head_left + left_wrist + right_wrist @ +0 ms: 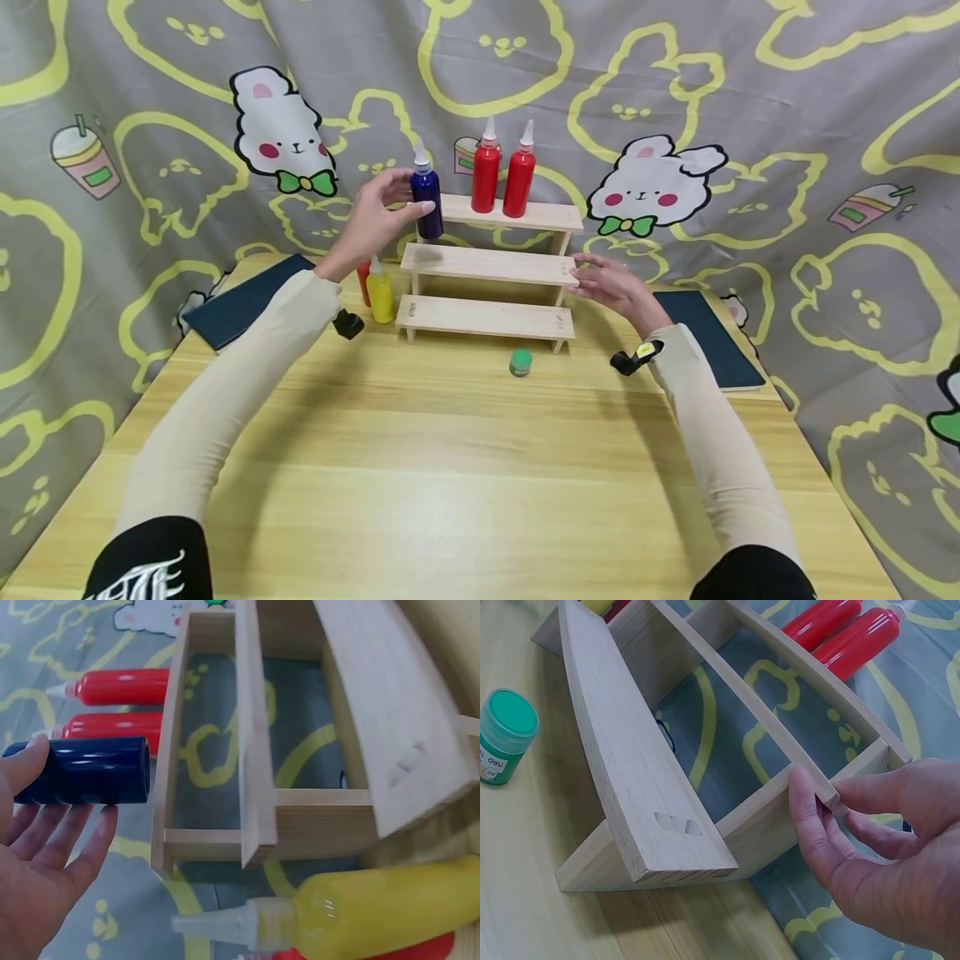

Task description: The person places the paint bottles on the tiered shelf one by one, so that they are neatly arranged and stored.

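My left hand (378,212) grips a dark blue squeeze bottle (427,200) with a white nozzle, thumb on one side and fingers on the other. The bottle is upright at the left end of the top step of a three-tier wooden shelf (487,265); in the left wrist view its base (147,771) shows beside that step, apart from it. My right hand (611,287) pinches the right end of the middle step (810,776) between thumb and fingers. Two red squeeze bottles (486,177) (519,180) stand on the top step.
A yellow squeeze bottle (381,296) and a partly hidden red one (363,282) stand left of the shelf. A small green-lidded jar (521,362) is in front. Dark flat boards (247,304) (708,337) lie at both sides. A patterned curtain (360,50) hangs behind the table (465,483).
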`<state>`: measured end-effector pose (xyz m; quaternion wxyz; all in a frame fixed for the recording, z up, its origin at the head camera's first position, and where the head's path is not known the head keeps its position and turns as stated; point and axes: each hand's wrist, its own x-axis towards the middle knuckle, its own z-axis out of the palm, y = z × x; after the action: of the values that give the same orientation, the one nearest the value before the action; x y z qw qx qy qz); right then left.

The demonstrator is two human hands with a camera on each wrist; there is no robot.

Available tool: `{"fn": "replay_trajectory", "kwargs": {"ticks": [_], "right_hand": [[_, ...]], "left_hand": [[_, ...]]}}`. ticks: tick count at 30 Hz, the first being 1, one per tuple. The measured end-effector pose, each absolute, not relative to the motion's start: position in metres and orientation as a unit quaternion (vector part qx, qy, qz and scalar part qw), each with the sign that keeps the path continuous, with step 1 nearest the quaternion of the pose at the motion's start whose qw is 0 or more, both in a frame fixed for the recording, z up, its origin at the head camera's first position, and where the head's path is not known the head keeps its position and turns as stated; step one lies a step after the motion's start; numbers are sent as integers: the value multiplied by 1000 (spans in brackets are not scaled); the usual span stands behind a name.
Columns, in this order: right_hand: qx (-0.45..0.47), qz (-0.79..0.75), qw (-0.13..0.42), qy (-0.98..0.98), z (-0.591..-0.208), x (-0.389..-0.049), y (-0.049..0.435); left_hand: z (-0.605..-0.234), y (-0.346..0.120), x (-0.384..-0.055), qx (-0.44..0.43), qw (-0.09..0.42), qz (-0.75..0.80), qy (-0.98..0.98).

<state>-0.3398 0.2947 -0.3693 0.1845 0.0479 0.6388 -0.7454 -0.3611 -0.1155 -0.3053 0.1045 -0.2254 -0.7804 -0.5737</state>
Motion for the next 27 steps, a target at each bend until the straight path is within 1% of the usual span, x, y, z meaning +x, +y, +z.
{"fn": "replay_trajectory", "kwargs": {"ticks": [7,17,21,27], "right_hand": [[53,-737,189,647,-371,-341,294],[56,-742,181,643,-368,-340,294],[56,-747,184,636,-369,-341,294],[59,-742,178,643,-370,-340,294]], "left_hand": [[-301,-105,-379,-203,123,-603,-762],[-300,-86,-400,-198,120,-602,-764],[-302,-82,-408,-182,122,-597,-771],[-304,-76,-417,-170,107,-602,-773]]}}
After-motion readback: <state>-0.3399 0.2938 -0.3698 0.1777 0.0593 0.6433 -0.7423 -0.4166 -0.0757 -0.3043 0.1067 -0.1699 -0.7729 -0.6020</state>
